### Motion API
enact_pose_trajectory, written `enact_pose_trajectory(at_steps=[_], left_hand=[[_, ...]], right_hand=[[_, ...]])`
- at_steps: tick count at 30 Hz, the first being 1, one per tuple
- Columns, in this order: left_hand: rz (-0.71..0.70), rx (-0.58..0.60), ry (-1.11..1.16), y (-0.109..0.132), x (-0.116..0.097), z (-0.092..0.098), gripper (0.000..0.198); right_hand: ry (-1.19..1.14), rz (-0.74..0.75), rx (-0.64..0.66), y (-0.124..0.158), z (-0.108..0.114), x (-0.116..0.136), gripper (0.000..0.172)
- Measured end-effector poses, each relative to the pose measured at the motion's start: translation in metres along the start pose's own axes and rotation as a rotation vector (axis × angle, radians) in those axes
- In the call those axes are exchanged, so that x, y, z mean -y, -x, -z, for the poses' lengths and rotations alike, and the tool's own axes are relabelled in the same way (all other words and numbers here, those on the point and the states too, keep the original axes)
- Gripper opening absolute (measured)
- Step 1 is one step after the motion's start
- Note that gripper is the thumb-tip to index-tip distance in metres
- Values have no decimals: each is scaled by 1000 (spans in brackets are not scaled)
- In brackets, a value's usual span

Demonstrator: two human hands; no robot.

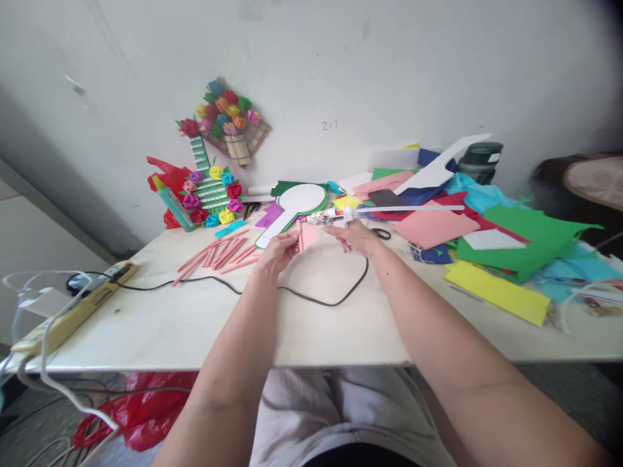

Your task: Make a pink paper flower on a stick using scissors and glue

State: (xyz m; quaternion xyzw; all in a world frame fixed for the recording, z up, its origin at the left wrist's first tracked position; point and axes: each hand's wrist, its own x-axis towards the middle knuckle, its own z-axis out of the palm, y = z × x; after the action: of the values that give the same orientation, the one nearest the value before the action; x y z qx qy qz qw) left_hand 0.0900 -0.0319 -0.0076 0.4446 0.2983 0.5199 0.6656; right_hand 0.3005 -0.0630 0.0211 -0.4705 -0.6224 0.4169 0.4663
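Observation:
My left hand [282, 251] pinches a small piece of pink paper [307, 236], partly rolled along its left edge. In my right hand [355, 237] is a hot glue gun [335, 214], its tip over the top of the pink paper and a long white glue stick [413, 208] poking out of its back. A black cord [331, 304] loops from it across the table. Left of my hands lie several thin rolled pink paper tubes [228, 253]. Just behind my hands is a white round cutout with a handle [302, 198], backed with green.
At right, coloured sheets [525, 240] lie heaped beside scissors [382, 233] and a dark green container [479, 162]. Paper-flower crafts [214, 188] and a glue bottle [175, 206] stand at back left. A yellow power strip [78, 308] lies at the left edge.

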Motion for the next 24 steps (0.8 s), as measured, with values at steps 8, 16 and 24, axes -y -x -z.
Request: enact_pose_trajectory(at_steps=[8,16,24], left_hand=[[10,-36,12,2,-2,-3,14],[5,-41,25,1,-1,-1,14],[-17,-49,7,0,0,0,17]], right_hand=[[-55,-11,16,-1,1,-2,37],[-86,-5,63,-1,0,-4,33],[-81,16,60,-2,0,-6,33]])
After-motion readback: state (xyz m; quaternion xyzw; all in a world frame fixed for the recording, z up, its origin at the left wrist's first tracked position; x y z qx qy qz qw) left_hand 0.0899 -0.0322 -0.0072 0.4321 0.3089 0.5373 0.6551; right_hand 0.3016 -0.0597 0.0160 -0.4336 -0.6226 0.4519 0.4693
